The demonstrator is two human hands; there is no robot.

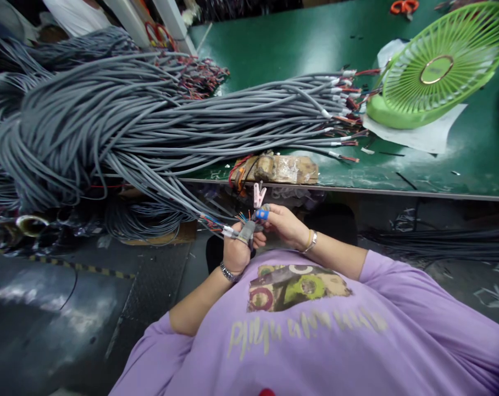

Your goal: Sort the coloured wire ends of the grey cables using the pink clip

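Note:
My left hand [238, 252], its thumb under a grey cover, is closed around the end of a grey cable. Thin coloured wires [244, 216] fan out from that end above the thumb. Close against them, my right hand [286, 223] has its fingers pinched together, with blue tape on one fingertip; what lies in the pinch is too small to make out. A pink clip [258, 195] stands just above my fingers, in front of a wooden block [294, 169] at the bench edge. Loose cable ends with coloured wires [210, 222] hang beside my left hand.
A large bundle of grey cables [150, 118] covers the left and middle of the green bench [299, 41]. On the right stands a green fan [437, 71] over white paper [422, 135]. Orange-handled scissors [404, 7] lie at the back. More cables [144, 220] lie below the bench.

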